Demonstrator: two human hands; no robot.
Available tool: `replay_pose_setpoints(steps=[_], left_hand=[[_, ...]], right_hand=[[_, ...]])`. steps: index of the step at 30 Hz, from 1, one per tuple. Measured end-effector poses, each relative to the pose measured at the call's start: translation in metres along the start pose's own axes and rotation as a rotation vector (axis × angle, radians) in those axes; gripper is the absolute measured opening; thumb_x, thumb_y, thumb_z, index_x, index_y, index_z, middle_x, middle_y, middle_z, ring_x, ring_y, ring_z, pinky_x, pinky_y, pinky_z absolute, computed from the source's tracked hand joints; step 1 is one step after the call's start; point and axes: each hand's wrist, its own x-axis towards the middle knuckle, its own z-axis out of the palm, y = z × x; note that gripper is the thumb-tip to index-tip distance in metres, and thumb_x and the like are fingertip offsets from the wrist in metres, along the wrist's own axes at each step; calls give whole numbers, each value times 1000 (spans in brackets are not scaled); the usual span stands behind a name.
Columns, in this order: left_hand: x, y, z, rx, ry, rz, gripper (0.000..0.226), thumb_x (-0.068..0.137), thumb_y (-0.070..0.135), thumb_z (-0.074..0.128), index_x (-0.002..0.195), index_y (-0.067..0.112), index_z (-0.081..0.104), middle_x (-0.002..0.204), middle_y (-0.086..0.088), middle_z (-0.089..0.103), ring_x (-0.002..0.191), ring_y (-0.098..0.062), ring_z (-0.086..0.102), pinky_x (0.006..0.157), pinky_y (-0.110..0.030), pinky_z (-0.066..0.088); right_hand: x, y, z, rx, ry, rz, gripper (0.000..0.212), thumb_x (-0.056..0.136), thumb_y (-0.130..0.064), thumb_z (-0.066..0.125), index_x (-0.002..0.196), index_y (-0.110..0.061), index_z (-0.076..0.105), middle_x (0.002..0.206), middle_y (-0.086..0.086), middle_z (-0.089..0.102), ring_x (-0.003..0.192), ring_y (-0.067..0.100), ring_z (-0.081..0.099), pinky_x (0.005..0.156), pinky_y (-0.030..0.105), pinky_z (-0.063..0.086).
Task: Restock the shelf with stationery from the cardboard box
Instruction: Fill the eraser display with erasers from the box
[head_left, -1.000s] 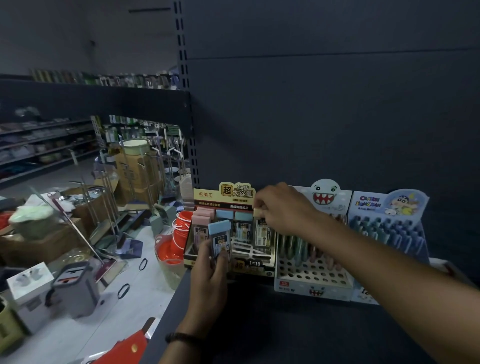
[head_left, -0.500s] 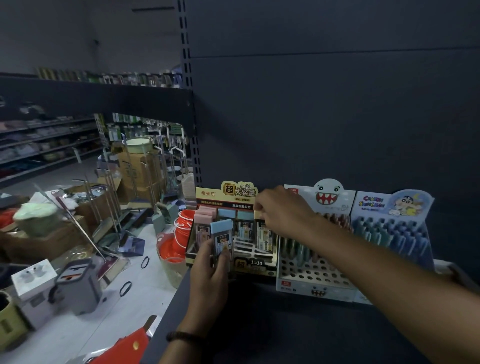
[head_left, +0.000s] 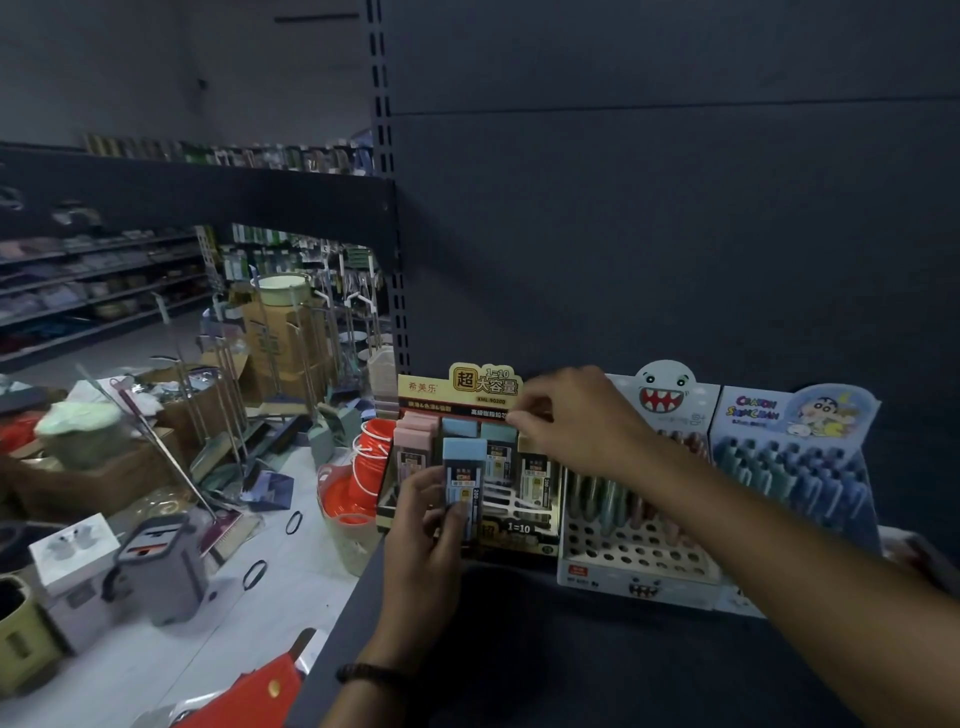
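Left hand (head_left: 426, 525): fingers and thumb pinch the blue eraser (head_left: 464, 470) upright.
Blue eraser: above the shelf (head_left: 571, 649), just before the display's (head_left: 483, 384) front row.
Right hand (head_left: 571, 421): fingers curled at the display's upper right corner; whether they hold anything is unclear.

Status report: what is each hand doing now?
Left hand holds blue case before display box. Right hand curled at its top right, grip unclear. Nothing in the way.

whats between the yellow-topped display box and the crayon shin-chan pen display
The white shark-face pen display stands between the yellow-topped display box and the Crayon Shin-chan pen display, shown in the head view.
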Motion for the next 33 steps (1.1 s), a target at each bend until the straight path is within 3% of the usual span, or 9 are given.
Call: replay_pose_setpoints(steps=[2, 5, 10, 12, 15, 19, 24, 33], left_hand=[[1, 1, 0, 35, -6, 3, 32, 107, 13, 57, 133, 32, 56, 120, 17, 72, 110, -8, 72, 84, -33, 64], [1, 0, 1, 115, 6, 60, 37, 107, 10, 57, 136, 32, 58, 121, 22, 70, 110, -5, 70, 86, -27, 62], [3, -3, 3, 186, 79, 112, 42, 102, 12, 67, 131, 42, 58, 119, 15, 71, 106, -7, 70, 80, -30, 62], [4, -10, 2, 299, 151, 116, 48, 96, 11, 73, 118, 49, 54, 114, 13, 69, 101, -9, 69, 77, -32, 63], [4, -20, 0, 532, 234, 137, 46, 85, 7, 80, 106, 39, 56, 104, 13, 60, 92, -12, 62, 75, -42, 59], [0, -24, 0, 616, 150, 134, 48, 80, 12, 85, 100, 44, 56, 102, 19, 59, 88, -6, 62, 71, -29, 56], [1, -32, -3, 617, 109, 107, 43, 79, 10, 84, 99, 43, 64, 102, 16, 64, 88, -6, 65, 72, -15, 48], [-1, -29, -6, 623, 61, 92, 39, 80, 11, 83, 101, 39, 65, 107, 16, 60, 92, -3, 63, 77, -18, 53]], right_hand=[[-6, -11, -6, 201, -114, -31, 21, 97, -46, 72, 114, -34, 77, 99, -19, 74, 90, -5, 67, 82, 24, 55], [-13, -24, -2, 188, -237, -95, 35, 93, -45, 77, 127, -38, 71, 108, -21, 69, 87, -11, 63, 76, 16, 48], [-4, -26, -1, 238, -169, -80, 24, 95, -20, 77, 115, -34, 77, 97, -24, 68, 90, -11, 64, 74, 11, 48], [6, -21, -3, 271, -44, -40, 24, 95, -15, 77, 112, -32, 78, 97, -21, 71, 92, -8, 66, 77, 15, 51], [22, -18, 4, 241, 79, -17, 21, 94, -12, 77, 107, -27, 78, 106, -15, 76, 98, -2, 68, 91, 26, 57], [32, -23, 30, 197, 58, 40, 18, 96, -12, 73, 104, -28, 73, 113, -9, 73, 106, 9, 66, 92, 32, 55], [33, -27, 53, 136, 42, 65, 14, 95, -12, 73, 100, -25, 70, 111, -2, 73, 99, 15, 69, 85, 41, 62], [49, -40, 57, 6, -14, 93, 23, 92, 1, 73, 103, -19, 76, 109, 3, 68, 95, 20, 66, 84, 44, 62]])
